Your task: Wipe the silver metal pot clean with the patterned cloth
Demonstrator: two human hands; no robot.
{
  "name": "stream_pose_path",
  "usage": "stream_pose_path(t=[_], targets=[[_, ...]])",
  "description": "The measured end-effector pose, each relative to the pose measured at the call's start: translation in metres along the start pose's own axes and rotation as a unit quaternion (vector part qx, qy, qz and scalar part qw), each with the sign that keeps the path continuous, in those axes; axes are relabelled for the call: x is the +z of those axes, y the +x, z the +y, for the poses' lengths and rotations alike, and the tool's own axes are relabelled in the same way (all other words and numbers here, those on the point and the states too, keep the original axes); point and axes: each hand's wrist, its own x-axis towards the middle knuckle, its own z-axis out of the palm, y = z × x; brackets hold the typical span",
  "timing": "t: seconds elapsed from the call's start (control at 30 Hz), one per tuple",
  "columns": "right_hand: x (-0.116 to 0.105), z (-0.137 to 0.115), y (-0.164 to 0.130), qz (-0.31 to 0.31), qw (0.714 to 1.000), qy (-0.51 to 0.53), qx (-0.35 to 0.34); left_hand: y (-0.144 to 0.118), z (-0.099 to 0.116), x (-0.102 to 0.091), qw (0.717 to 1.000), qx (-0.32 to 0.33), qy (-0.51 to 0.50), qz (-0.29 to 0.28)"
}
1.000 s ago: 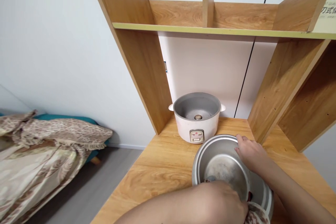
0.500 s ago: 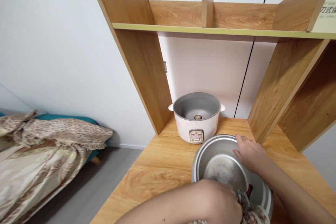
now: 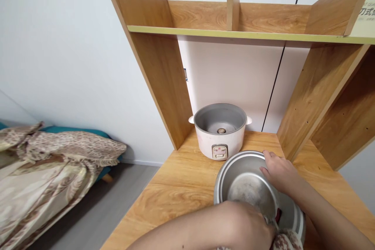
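My right hand [image 3: 278,168] grips the upper right rim of a silver metal inner pot [image 3: 243,181], thumb inside and fingers over the edge. My left hand [image 3: 254,226] reaches across the pot's near side, closed on a cloth [image 3: 272,222]; only a grey bit shows, and its fingers are mostly hidden. A second round silver piece, perhaps a lid [image 3: 295,213], lies partly under the pot, with a small red part [image 3: 278,215] beside it. Behind the pot, the white rice cooker body [image 3: 218,140] stands open, its grey inside and round centre plate visible.
The wooden desktop [image 3: 164,195] carries these things. A wooden shelf [image 3: 205,33] with upright panels rises over it. At left a sofa or bed [image 3: 73,152] is draped with a patterned blanket. Patterned fabric [image 3: 288,240] shows at the bottom edge.
My left hand has shifted slightly right and down with the cloth, and less of the cloth shows. My right hand and the pot stay in place.
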Motion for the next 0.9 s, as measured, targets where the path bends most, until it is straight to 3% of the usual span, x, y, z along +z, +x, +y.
stream_pose_path(t=[0.17, 0.37, 0.47, 0.6, 0.77, 0.83, 0.9], targets=[[-0.002, -0.001, 0.0, -0.006, 1.0, 0.003, 0.001, 0.0, 0.0, -0.002, 0.999, 0.003, -0.007, -0.037], [-0.001, 0.0, 0.0, 0.001, 1.0, 0.003, -0.004, -0.009, 0.005, -0.015, 1.0, 0.013, -0.016, -0.015], [0.0, 0.0, 0.0, 0.004, 1.0, 0.005, -0.008, -0.008, 0.004, -0.014, 0.999, 0.017, -0.017, -0.032], [0.0, 0.0, -0.001, 0.006, 1.0, 0.007, -0.007, -0.007, 0.005, -0.012, 1.0, 0.002, -0.02, -0.011], [-0.001, 0.0, -0.002, 0.006, 1.0, 0.003, -0.01, -0.005, 0.005, -0.014, 0.996, -0.001, -0.005, -0.094], [-0.002, 0.0, -0.002, -0.001, 1.0, 0.007, -0.007, -0.003, 0.003, -0.011, 0.997, -0.003, -0.011, -0.079], [-0.003, 0.0, -0.002, -0.006, 1.0, 0.011, -0.005, -0.002, 0.001, -0.008, 0.999, -0.003, -0.021, -0.024]])
